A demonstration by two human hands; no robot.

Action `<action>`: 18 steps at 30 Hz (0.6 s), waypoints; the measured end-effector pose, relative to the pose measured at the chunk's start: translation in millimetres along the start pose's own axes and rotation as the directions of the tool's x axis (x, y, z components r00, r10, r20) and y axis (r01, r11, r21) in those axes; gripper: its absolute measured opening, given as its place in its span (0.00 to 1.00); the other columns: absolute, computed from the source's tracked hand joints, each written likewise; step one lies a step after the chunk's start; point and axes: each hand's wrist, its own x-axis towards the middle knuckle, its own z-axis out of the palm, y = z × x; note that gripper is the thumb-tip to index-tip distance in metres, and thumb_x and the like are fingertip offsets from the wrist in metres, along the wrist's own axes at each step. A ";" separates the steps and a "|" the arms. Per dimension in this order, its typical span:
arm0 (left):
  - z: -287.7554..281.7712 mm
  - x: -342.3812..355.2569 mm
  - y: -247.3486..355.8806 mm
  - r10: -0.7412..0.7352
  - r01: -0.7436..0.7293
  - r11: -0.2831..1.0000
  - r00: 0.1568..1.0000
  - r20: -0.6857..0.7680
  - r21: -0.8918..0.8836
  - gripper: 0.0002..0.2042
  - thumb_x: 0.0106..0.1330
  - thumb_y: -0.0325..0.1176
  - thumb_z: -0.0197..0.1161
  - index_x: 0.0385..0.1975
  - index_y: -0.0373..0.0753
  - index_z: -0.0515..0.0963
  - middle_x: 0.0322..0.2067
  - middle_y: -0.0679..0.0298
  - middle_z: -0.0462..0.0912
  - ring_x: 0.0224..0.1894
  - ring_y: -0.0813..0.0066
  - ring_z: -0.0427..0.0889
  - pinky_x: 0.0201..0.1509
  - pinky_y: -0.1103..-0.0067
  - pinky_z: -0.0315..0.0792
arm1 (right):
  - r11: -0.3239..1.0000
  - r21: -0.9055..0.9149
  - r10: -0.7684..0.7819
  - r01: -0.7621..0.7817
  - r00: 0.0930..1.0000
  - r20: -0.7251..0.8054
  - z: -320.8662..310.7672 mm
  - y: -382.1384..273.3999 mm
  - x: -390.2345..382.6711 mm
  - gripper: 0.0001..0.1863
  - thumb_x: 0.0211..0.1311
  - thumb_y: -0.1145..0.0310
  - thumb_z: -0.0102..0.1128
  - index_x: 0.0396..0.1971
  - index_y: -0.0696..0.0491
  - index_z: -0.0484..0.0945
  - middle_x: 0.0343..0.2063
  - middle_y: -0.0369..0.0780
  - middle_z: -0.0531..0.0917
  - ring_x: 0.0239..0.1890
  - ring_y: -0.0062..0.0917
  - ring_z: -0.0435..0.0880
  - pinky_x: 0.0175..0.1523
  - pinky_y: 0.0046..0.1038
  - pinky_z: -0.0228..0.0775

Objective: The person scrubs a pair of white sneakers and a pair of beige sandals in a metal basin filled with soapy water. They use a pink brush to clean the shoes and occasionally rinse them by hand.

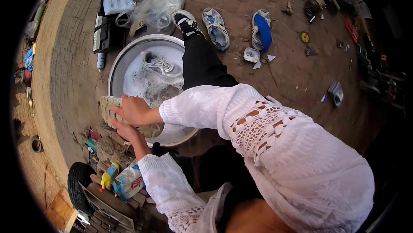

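Observation:
Over the near left rim of a round metal basin [112, 67], a shoe [110, 104] is held with its tan sole facing up. My left hand [125, 131] grips it from the near side, with the fingers partly hidden. Across the shoe, my right hand [136, 110] has its fingers closed around the edge. Whether anything else is inside that right hand cannot be made out. Soapy water [134, 74] with white foam fills the basin. A light sneaker [160, 63] with laces lies partly sunk in it, toward the far side.
Beyond the basin stand a black battery-like box [112, 33] and clear plastic bags [165, 11]. Two sneakers, one grey-blue [216, 28] and one with a blue insole [262, 30], lie on the brick ground. A tyre [79, 185] and yellow bottle [111, 174] are near left.

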 end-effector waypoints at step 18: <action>-49.0 10.2 40.2 0.066 0.159 0.821 0.927 0.369 -0.548 0.30 0.69 0.55 0.41 0.58 0.35 0.64 0.56 0.58 0.70 0.56 0.66 0.71 0.60 0.72 0.64 | 0.982 0.055 0.145 -0.179 0.916 0.374 -6.4 -24.7 12.9 0.40 0.57 0.42 0.53 0.43 0.74 0.70 0.41 0.59 0.77 0.46 0.45 0.78 0.48 0.36 0.69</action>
